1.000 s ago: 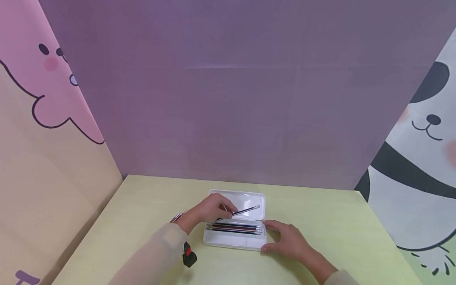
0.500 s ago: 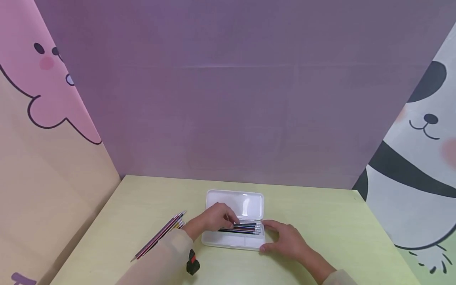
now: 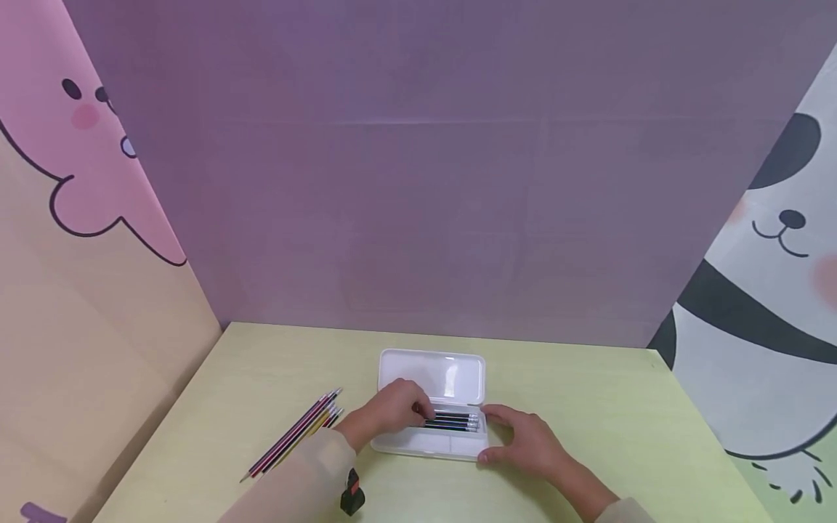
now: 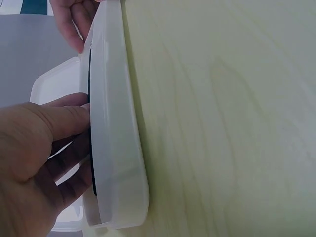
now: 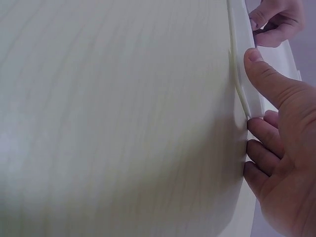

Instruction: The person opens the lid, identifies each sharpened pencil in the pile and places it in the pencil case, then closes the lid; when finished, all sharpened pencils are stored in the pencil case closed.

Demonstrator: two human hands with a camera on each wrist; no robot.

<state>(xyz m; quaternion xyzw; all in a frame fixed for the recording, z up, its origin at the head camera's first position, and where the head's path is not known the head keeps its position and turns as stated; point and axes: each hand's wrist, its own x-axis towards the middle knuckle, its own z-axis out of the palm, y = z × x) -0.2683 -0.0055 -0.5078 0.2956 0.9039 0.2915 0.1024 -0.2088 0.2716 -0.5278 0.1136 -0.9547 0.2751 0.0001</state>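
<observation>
A white pencil case (image 3: 428, 441) lies open on the yellow-green table, its lid (image 3: 433, 373) folded back. Several dark pencils (image 3: 458, 421) lie side by side in its far compartment. My left hand (image 3: 391, 410) reaches over the case's left half, fingers down on the pencils. In the left wrist view its thumb (image 4: 64, 118) rests against the case wall (image 4: 116, 123) while the fingers reach inside. My right hand (image 3: 525, 437) holds the case's right end between thumb and fingers. The right wrist view shows that thumb (image 5: 264, 76) lying along the rim (image 5: 245, 59).
A bundle of loose pencils (image 3: 294, 434) lies on the table (image 3: 588, 407) left of the case. A small black and red sharpener (image 3: 352, 495) sits by my left forearm. Purple, pink and panda-print walls close in the table on three sides.
My left hand carried one pencil from above the lid down into the case and laid it with the others. The right hand stayed on the case's end.
</observation>
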